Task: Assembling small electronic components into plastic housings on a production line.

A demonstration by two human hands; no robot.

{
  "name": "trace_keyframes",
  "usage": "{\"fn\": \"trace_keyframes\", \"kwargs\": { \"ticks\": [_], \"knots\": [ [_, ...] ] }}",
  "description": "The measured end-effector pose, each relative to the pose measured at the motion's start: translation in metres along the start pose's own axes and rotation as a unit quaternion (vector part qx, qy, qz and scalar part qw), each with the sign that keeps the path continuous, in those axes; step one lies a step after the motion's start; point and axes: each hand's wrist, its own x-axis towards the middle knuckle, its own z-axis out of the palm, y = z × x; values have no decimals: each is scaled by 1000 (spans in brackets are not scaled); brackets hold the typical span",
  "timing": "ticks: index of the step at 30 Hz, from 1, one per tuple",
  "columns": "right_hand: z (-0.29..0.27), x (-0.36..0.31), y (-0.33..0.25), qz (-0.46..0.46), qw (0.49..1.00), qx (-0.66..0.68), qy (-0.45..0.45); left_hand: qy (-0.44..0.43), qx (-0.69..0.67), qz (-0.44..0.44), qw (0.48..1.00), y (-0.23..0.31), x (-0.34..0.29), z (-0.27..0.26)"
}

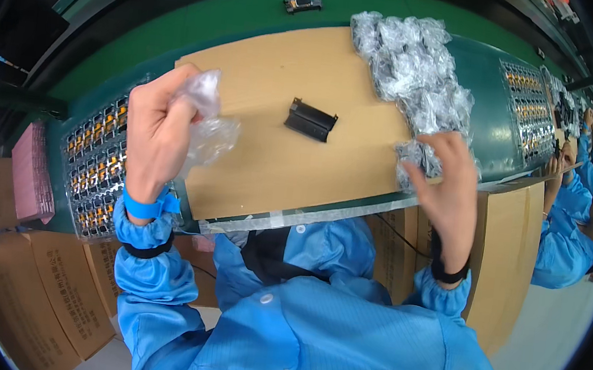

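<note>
Crumpled clear plastic bag (pixel 211 140) hangs from my left hand (pixel 158 127), whose fingers are closed on its upper end; it looks empty. Over the cardboard sheet's right side, my right hand (pixel 449 179) has thumb and fingers apart. Between and beyond them lies a bagged part (pixel 415 158) at the near end of the pile; whether the fingertips touch it I cannot tell. That pile of parts in clear bags (pixel 414 64) stretches away along the sheet's right edge. A black plastic housing (pixel 310 120) lies alone on the cardboard sheet (pixel 265 73), between my two hands.
Trays of small black and orange parts stand left (pixel 96 164) and right (pixel 526 101) on the green bench. Past the sheet lies a small device (pixel 302 3). Cardboard boxes (pixel 40 288) and a pink stack (pixel 32 172) are at left. Co-workers in blue sleeves (pixel 569 235) sit at right.
</note>
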Motion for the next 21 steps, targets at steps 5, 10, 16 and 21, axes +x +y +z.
{"fn": "trace_keyframes", "kwargs": {
  "ticks": [5,10,16,21],
  "knots": [
    [56,-44,15,31,984,-160,69,-48,114,23,992,7,-6,29],
    [39,-28,-4,191,950,226,99,-89,97,59,990,16,-6,59],
    [59,37,-31,62,848,525,12,-152,-22,62,986,27,31,77],
    [94,90,-39,18,857,512,-62,-49,7,4,999,11,58,41]
  ]
}}
